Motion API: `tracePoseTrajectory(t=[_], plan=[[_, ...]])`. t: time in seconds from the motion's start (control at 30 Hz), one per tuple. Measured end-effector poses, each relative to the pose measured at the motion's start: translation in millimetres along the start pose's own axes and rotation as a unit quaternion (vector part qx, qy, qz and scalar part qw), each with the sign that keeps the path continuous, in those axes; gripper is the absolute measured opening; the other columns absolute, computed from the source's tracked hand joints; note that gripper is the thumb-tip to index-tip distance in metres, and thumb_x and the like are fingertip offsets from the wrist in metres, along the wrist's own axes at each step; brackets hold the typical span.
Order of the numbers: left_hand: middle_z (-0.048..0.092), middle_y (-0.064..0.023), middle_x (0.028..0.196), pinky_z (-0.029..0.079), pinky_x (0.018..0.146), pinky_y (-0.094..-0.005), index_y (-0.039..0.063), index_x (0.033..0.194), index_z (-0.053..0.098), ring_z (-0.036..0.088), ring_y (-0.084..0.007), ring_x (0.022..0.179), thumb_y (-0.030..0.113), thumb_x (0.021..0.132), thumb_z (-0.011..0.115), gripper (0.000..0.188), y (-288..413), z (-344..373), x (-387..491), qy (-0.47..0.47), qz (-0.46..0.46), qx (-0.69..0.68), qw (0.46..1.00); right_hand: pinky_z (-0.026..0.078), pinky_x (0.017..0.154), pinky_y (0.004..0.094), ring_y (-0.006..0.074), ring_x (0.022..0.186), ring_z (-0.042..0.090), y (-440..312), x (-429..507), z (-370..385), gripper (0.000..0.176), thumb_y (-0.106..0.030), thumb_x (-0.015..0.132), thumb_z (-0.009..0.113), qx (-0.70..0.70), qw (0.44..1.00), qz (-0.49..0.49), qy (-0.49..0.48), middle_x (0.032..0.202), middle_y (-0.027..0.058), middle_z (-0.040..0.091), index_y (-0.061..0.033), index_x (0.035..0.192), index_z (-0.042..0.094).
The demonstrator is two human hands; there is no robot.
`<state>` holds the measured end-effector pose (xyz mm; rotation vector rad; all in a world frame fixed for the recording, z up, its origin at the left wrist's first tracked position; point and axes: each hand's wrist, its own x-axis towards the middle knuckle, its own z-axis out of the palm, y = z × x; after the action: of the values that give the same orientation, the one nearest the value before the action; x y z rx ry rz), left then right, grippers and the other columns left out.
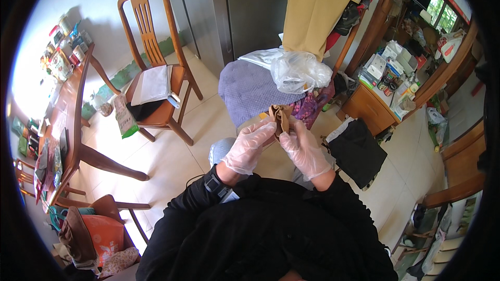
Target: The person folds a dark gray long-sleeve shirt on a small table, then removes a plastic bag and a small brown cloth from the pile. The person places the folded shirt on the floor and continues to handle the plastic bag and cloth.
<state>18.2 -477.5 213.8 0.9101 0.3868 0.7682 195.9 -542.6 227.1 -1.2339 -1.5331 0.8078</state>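
A small folded piece of brown ribbed fabric (279, 119) is held up in front of me between both hands. My left hand (250, 146), in a clear plastic glove, pinches its left edge. On the right edge, my right hand (304, 148), gloved the same way, grips with thumb and fingers. Beyond the hands lies a purple-grey textured cloth (254, 86) over a seat, with a crumpled clear plastic bag (300, 71) on it and a purple floral cloth (310, 107) at its right. Tan trousers (320, 11) hang behind the bag.
A wooden chair (179, 76) at the left holds papers (151, 84) and a black cloth. Further left stands a wooden table (80, 86) with packages. To my right are a black cloth item (357, 150) and a wooden cabinet (369, 103) carrying boxes. Another chair with bags is at the lower left.
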Motion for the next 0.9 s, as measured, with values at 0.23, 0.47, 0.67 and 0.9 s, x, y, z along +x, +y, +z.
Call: tracePoseTrajectory(t=[0.23, 0.47, 0.67, 0.9], plan=[[0.066, -0.0088, 0.125, 0.044, 0.111, -0.0392, 0.0, 0.124, 0.061, 0.062, -0.0192, 0.119, 0.019, 0.102, 0.061, 0.029, -12, -3, 9, 0.046, 0.046, 0.014, 0.998, 0.046, 0.089, 0.0345, 0.0195, 0.096, 0.057, -3, 1, 2, 0.063, -0.052, 0.103, 0.054, 0.034, 0.998, 0.043, 0.016, 0.109, 0.0108, 0.061, 0.0014, 0.136, 0.049], [0.067, -0.0056, 0.117, 0.046, 0.108, -0.0346, 0.002, 0.115, 0.063, 0.063, -0.0159, 0.114, 0.017, 0.101, 0.062, 0.021, -16, -11, 12, 0.033, 0.031, 0.067, 0.997, 0.046, 0.091, 0.0343, 0.0177, 0.097, 0.056, 17, -3, 4, 0.059, -0.052, 0.105, 0.049, 0.029, 0.996, 0.062, 0.058, 0.109, 0.0102, 0.061, 0.0013, 0.13, 0.053], [0.065, -0.0008, 0.11, 0.045, 0.099, -0.0277, 0.003, 0.112, 0.064, 0.059, -0.0096, 0.105, 0.015, 0.1, 0.062, 0.018, -11, -12, 11, 0.015, 0.028, 0.104, 0.994, 0.045, 0.095, 0.0313, 0.0148, 0.103, 0.055, 27, 5, 3, 0.058, -0.05, 0.106, 0.049, 0.169, 0.983, 0.03, 0.069, 0.118, 0.0078, 0.062, 0.0015, 0.131, 0.056], [0.06, 0.0038, 0.101, 0.041, 0.086, -0.0226, 0.004, 0.107, 0.063, 0.05, -0.0043, 0.093, 0.011, 0.099, 0.06, 0.011, -4, -5, 10, 0.032, 0.026, 0.177, 0.983, 0.045, 0.097, 0.0286, 0.0095, 0.104, 0.054, 27, 4, 6, 0.042, -0.031, 0.105, 0.057, 0.187, 0.978, 0.07, 0.063, 0.119, 0.003, 0.061, 0.001, 0.131, 0.057]])
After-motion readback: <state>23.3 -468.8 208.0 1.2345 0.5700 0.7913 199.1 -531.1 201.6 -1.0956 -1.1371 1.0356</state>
